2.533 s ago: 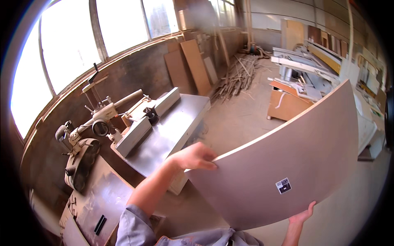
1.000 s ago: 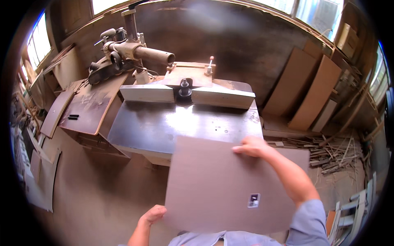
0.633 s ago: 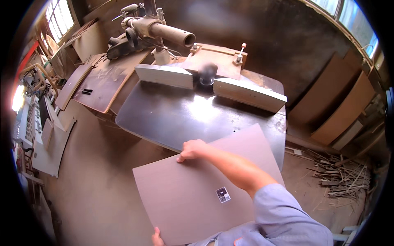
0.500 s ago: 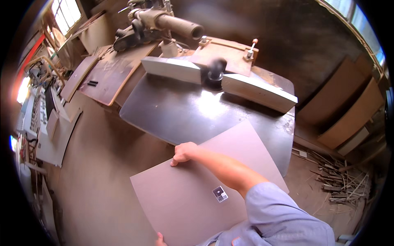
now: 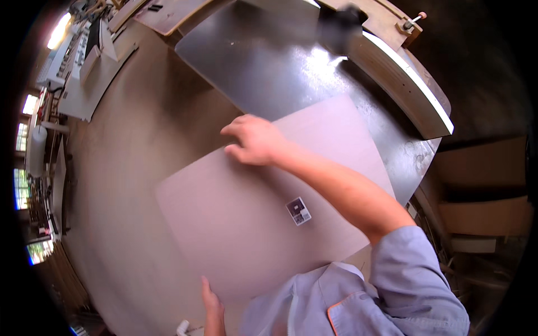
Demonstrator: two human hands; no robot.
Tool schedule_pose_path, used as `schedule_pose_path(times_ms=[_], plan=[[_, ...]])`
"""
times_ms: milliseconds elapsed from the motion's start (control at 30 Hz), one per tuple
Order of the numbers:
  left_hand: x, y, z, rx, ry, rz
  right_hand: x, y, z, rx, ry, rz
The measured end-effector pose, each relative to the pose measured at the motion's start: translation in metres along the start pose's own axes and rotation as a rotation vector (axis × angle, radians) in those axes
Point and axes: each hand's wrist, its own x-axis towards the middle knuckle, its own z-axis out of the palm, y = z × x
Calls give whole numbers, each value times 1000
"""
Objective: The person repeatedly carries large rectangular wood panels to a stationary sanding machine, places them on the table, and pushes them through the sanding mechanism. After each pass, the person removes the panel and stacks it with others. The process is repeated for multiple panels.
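A flat grey-mauve board (image 5: 246, 218) bearing a small dark-and-white label (image 5: 298, 211) lies with its far right part over a dark metal machine table (image 5: 269, 73). The rest of it juts out toward my body. My left hand (image 5: 213, 302) grips the board's near left edge, thumb on the upper face and the other fingers hidden. My right hand (image 5: 255, 140) is at the far edge, its thumb and forefinger apart and looking loose from the board. The right forearm crosses above the panel.
Behind the board, a pale fence (image 5: 400, 81) and a blurred dark cutter head (image 5: 339, 25) stand on the machine table. Large brown sheets (image 5: 487, 215) lean at the right. A white-topped machine (image 5: 84, 84) stands far left.
My view has tipped down and turned, so the machine sits higher in the picture. My right hand has loosened at the board's far edge. More of my left hand shows.
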Motion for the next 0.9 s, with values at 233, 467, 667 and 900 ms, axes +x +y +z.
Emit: schedule_pose_path(times_ms=[233, 467, 667, 900], plan=[[-10, -38, 55, -14, 43, -22, -184, 22, -36, -423, -31, 254], [-13, -62, 116, -84, 52, -106, -325, -16, -15, 177, -430, -189], [-19, -61, 128, -103, 24, -99, -342, 81, -121, -313, 269, 352], [-13, -77, 113, -70, 115, -112, -329, 118, -134, -577, 120, 298]])
